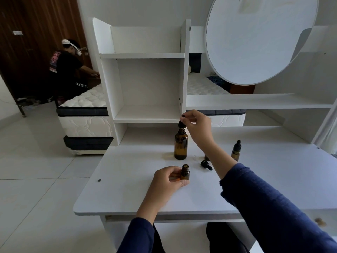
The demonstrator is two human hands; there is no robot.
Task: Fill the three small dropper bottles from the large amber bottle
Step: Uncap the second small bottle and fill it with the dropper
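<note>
- On my feed, the large amber bottle (181,146) stands upright on the white desk (127,189), near the middle and just in front of the shelf unit (147,84).
- The right hand (197,126) is over its neck. Thumb and fingers pinch the black dropper top (182,122) just above the bottle's mouth. I cannot tell whether top and neck touch.
- Nearer to me, the left hand (166,178) has its fingers curled round a small open bottle (185,172), which is uncapped and upright on the desk.
- A loose dropper cap (206,164) lies on its side just beside the right forearm.
- A capped small bottle (236,151) stands upright further right, well apart from the large one.
- An amber sliver (207,157) shows behind the forearm, and I cannot make out what it is.
- A round mirror (255,42) is up on the right. A bed (85,114) and a second person (69,70) are far off on the left.
</note>
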